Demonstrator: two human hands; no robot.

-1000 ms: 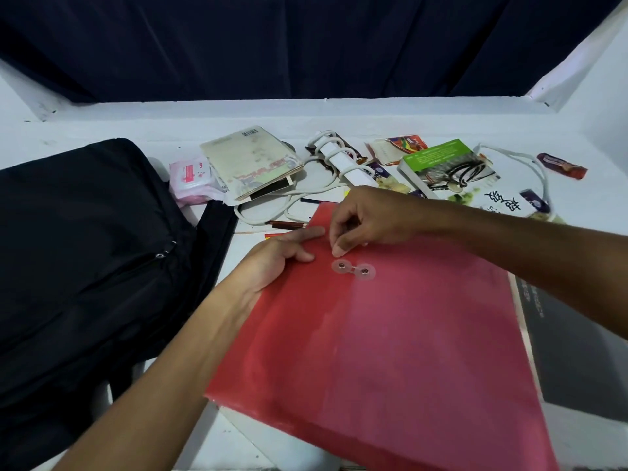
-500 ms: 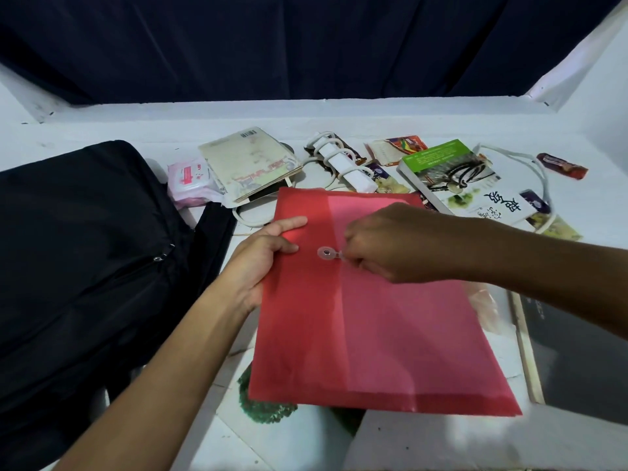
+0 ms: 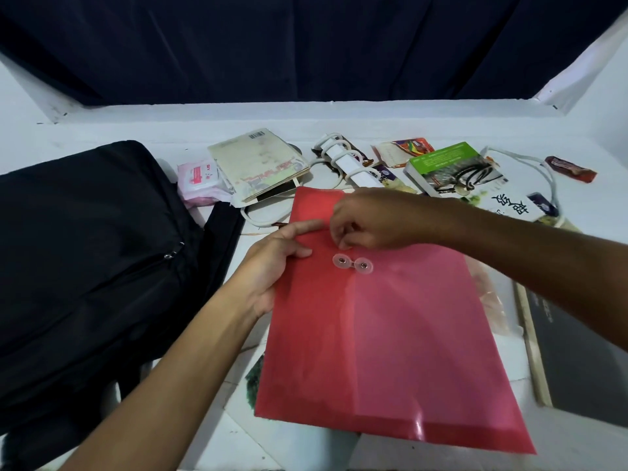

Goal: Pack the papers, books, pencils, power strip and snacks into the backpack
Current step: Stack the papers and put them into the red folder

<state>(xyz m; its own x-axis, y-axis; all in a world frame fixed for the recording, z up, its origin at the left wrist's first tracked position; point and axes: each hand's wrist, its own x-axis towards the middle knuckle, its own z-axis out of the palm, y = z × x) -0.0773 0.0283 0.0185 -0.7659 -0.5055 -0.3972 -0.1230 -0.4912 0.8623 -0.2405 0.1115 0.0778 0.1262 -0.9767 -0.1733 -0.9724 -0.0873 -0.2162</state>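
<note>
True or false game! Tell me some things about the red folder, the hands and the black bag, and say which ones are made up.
1. The left hand holds the red folder by its edge. True.
2. The red folder is inside the black backpack. False: it is outside, to the right of the bag.
3. The right hand rests above the folder's two round clasps. True.
4. The white power strip is in the left hand. False: it lies on the table behind the folder.

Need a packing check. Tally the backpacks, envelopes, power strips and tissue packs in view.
Backpacks: 1
Envelopes: 1
Power strips: 1
Tissue packs: 1
Total: 4
</note>
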